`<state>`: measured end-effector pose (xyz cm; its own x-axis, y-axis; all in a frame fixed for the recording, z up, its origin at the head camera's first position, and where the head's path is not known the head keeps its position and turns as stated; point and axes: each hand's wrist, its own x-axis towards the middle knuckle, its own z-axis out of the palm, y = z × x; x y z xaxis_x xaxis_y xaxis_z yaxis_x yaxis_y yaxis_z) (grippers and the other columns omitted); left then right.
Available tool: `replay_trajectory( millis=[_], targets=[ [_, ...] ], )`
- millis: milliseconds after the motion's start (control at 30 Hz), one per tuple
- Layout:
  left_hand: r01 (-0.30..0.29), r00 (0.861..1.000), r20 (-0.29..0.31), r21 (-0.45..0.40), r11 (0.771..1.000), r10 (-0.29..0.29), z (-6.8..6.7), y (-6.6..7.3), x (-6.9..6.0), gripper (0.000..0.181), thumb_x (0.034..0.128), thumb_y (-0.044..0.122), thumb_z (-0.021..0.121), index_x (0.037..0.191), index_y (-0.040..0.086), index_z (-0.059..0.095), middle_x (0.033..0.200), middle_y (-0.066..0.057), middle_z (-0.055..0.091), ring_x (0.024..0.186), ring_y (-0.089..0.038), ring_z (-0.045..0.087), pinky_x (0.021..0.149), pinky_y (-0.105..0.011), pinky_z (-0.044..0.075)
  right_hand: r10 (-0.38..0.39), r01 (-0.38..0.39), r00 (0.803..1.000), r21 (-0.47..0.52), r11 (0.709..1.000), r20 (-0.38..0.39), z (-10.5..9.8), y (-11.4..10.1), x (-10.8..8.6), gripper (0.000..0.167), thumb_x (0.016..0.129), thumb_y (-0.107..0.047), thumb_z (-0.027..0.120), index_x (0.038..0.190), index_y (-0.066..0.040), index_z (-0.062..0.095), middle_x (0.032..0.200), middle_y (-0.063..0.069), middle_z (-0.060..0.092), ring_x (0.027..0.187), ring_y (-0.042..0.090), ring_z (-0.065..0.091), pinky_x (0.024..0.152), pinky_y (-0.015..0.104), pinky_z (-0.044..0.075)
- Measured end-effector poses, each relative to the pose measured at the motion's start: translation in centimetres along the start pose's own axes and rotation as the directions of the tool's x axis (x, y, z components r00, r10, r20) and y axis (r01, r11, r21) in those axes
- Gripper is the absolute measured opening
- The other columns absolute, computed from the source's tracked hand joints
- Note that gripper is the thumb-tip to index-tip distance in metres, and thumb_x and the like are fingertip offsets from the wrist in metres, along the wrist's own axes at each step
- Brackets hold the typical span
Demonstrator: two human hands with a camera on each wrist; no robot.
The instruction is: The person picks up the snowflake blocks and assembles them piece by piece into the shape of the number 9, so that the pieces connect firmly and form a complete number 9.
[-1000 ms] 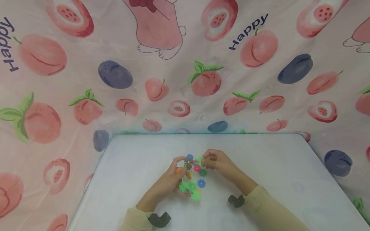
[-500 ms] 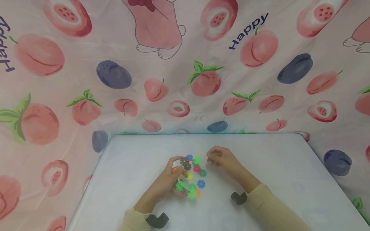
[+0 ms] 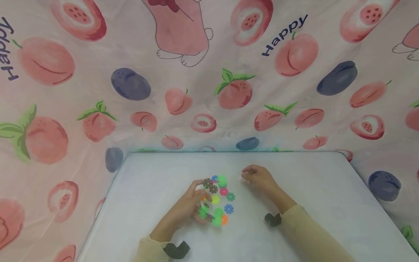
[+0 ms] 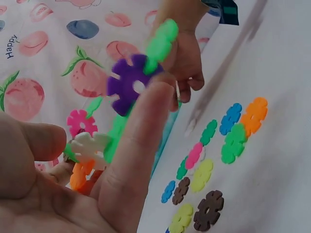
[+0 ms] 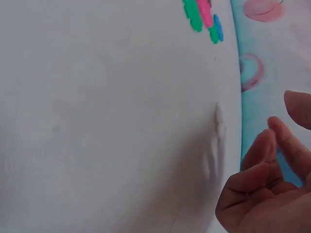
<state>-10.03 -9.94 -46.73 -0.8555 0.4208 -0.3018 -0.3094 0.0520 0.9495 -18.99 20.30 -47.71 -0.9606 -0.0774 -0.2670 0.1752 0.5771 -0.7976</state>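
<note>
My left hand holds a chain of interlocking plastic snowflake discs between thumb and fingers. In the left wrist view, this chain shows a purple disc, a white disc, a pink disc, an orange disc and bright green discs. Part of it is hidden behind the fingers. My right hand hovers over the table, to the right of the loose discs, thumb apart from its bent fingers in the right wrist view. Just below it lies a small whitish piece, probably a disc.
Several loose discs lie right of my left hand, among them a blue disc, a dark green disc, a yellow disc and a brown disc. A fruit-printed cloth hangs behind the white table.
My right hand has left the green disc at the chain's upper end and moved right, towards the whitish piece. My left hand has shifted slightly left with the chain.
</note>
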Motion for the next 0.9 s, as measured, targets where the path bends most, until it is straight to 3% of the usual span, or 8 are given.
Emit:
replay_trajectory(
  millis=[100, 233, 333, 467, 600, 900],
  targets=[
    [0.002, 1.000, -0.006, 0.003, 1.000, -0.002, 0.0, 0.0, -0.1, 0.055, 0.1081, 0.045, 0.043, 0.156, 0.031, 0.020, 0.140, -0.024, 0.049, 0.078, -0.036, 0.074, 0.065, -0.050, 0.063, -0.001, 0.004, 1.000, -0.154, 0.988, 0.015, 0.4, 0.7, 0.5, 0.038, 0.096, -0.034, 0.069, 0.129, -0.016, 0.067, 0.132, 0.013, 0.064, 0.123, 0.033, 0.058, 0.102, 0.050, 0.053],
    [-0.008, 1.000, 0.000, -0.010, 1.000, 0.008, 0.0, 0.0, 0.0, 0.068, 0.1040, 0.051, 0.049, 0.157, 0.030, 0.011, 0.130, -0.019, 0.053, 0.095, -0.036, 0.071, 0.073, -0.051, 0.064, -0.045, 0.062, 0.997, -0.306, 0.950, 0.061, 0.9, 1.3, 0.8, 0.041, 0.096, -0.031, 0.068, 0.135, -0.017, 0.065, 0.141, 0.013, 0.059, 0.136, 0.036, 0.051, 0.115, 0.057, 0.042],
    [-0.025, 1.000, 0.012, -0.023, 0.999, 0.025, 0.0, -0.1, 0.1, 0.069, 0.1036, 0.050, 0.051, 0.156, 0.029, 0.010, 0.113, -0.011, 0.058, 0.095, -0.024, 0.063, 0.080, -0.052, 0.063, -0.091, 0.112, 0.993, -0.338, 0.935, 0.076, 1.1, 1.2, 0.9, 0.036, 0.095, -0.025, 0.070, 0.129, -0.016, 0.068, 0.133, 0.011, 0.062, 0.129, 0.034, 0.054, 0.112, 0.056, 0.045],
    [-0.038, 0.999, 0.017, -0.049, 0.998, 0.039, 0.2, -0.1, 0.3, 0.065, 0.1046, 0.047, 0.050, 0.154, 0.027, 0.013, 0.107, -0.006, 0.056, 0.086, -0.018, 0.052, 0.086, -0.057, 0.060, -0.168, 0.187, 0.982, -0.394, 0.900, 0.083, 1.3, 1.1, 1.0, 0.026, 0.092, -0.016, 0.073, 0.118, -0.015, 0.070, 0.114, 0.009, 0.065, 0.111, 0.028, 0.060, 0.101, 0.051, 0.052],
    [-0.033, 0.999, 0.028, -0.089, 0.995, 0.036, 0.3, -0.1, 0.3, 0.063, 0.1051, 0.045, 0.051, 0.153, 0.027, 0.015, 0.111, -0.010, 0.054, 0.090, -0.019, 0.057, 0.087, -0.058, 0.059, -0.218, 0.237, 0.972, -0.427, 0.873, 0.093, 1.5, 1.1, 0.9, 0.023, 0.088, -0.010, 0.075, 0.110, -0.012, 0.069, 0.102, 0.008, 0.065, 0.099, 0.025, 0.060, 0.092, 0.047, 0.054],
    [0.001, 1.000, 0.003, -0.100, 0.995, 0.000, 0.5, 0.1, 0.5, 0.053, 0.1066, 0.040, 0.051, 0.146, 0.020, 0.022, 0.136, -0.023, 0.048, 0.092, -0.025, 0.067, 0.078, -0.050, 0.064, -0.212, 0.232, 0.973, -0.440, 0.867, 0.096, 1.4, 1.3, 1.2, 0.019, 0.086, -0.012, 0.077, 0.101, -0.013, 0.065, 0.096, 0.006, 0.063, 0.092, 0.022, 0.059, 0.086, 0.045, 0.053]
  ],
)
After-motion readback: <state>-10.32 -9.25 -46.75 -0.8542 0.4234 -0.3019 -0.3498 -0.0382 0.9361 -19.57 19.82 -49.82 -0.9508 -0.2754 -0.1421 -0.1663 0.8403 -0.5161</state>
